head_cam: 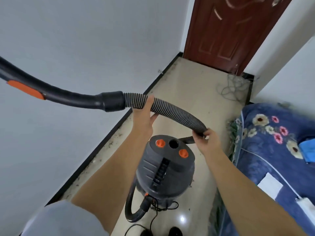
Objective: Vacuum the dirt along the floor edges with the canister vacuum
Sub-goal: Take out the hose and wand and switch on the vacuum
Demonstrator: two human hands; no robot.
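Observation:
A dark grey canister vacuum (166, 166) with two orange knobs and an open round port on top stands on the tiled floor in front of me. Its ribbed hose (175, 113) is lifted above it. My left hand (144, 114) grips the hose near the black cuff of the curved handle tube (68, 94), which reaches off to the left and carries an orange slider. My right hand (205, 138) grips the hose's lower end just right of the port. Dirt specks (112, 142) lie along the black skirting at the left wall.
A white wall runs down the left with black skirting (95, 154). A brown door (226, 31) closes the corridor's far end, with tangled cable (233, 87) on the floor before it. A blue floral bed cover (276, 150) fills the right. The black power cord (150, 223) trails by my feet.

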